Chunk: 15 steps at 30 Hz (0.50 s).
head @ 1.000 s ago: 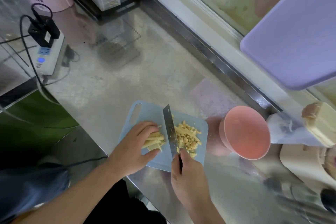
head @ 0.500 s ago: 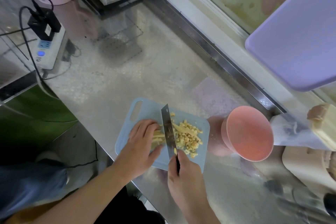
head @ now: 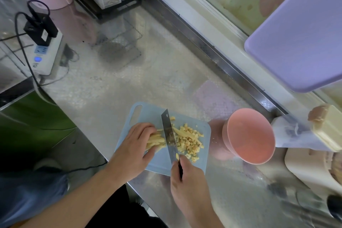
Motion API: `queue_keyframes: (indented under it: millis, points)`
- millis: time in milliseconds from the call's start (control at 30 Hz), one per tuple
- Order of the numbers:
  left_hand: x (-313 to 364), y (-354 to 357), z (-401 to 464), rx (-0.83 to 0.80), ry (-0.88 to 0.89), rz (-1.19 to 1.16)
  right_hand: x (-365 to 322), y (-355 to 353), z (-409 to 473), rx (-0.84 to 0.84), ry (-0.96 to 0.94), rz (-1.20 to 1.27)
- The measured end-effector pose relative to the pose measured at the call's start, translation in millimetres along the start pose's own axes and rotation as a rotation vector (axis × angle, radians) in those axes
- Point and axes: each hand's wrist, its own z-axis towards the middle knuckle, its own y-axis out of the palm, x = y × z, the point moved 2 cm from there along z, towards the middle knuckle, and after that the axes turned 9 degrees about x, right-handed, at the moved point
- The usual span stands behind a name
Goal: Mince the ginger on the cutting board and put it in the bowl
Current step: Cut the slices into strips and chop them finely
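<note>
Right hand (head: 187, 181) is wrapped around the dark handle of a knife (head: 169, 136), whose flat steel blade stands on edge across the board (head: 162, 161), a small hole near its far tip. Left hand (head: 134, 149) lies on the board just left of the blade, fingers curled down over a bundle of ginger sticks (head: 155, 141) and pinning them in place; the sticks are pale yellow, thin and roughly parallel, their cut ends toward the blade. Right of the blade lies the chopped ginger (head: 188, 139), a loose heap of small uneven cubes with a few longer strips among them.

The board is a thin, pale blue plastic rectangle with rounded corners and an oval hand slot at its far left corner. It rests near the front edge of a counter (head: 129, 83) of dull, reflective metal with a fine stippled texture. Just right of the board stands a bowl (head: 249, 135), round, smooth and matte pink, with nothing visible inside it.

Farther back on the left lies a white power strip (head: 42, 55) with a black plug and a blue light. A flat lilac panel (head: 299, 29) with rounded corners fills the upper right.
</note>
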Motion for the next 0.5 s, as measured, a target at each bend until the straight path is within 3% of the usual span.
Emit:
queue_keyframes:
  millis: [500]
  points:
    - [-2,16,-6,-0.019,0.020,0.139,-4,2,-3,-0.019,0.018,-0.001]
